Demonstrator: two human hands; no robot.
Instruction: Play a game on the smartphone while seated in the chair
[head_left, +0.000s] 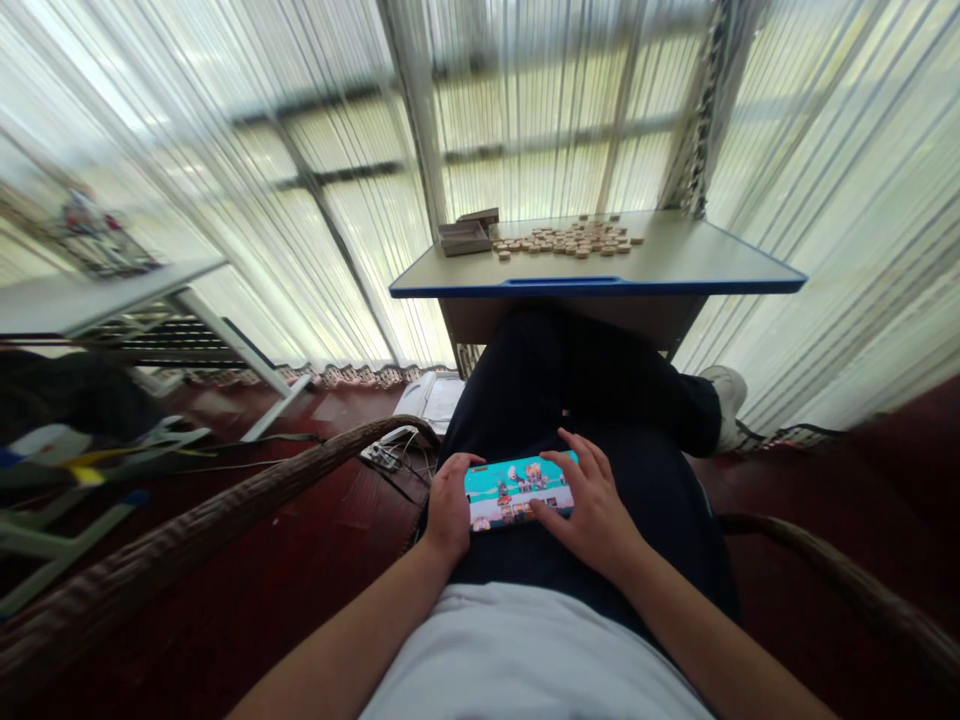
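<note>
A smartphone (pixel 517 485) lies sideways above my lap, its lit screen showing a colourful game with a turquoise background. My left hand (pixel 450 505) is closed around its left end, with the thumb along the upper edge. At the right end, my right hand (pixel 595 500) holds the phone; its thumb reaches over the lower part of the screen and its index finger lies over the upper right part. The phone's back, and any fingers beneath it, are hidden.
Ahead stands a blue-edged table (pixel 712 255) with many round wooden pieces (pixel 574 240) and an open box (pixel 463 238). Curved chair arms (pixel 300 480) flank me. A white table (pixel 112 295) is at left; cables (pixel 390 455) and a white object (pixel 433 400) lie on the floor.
</note>
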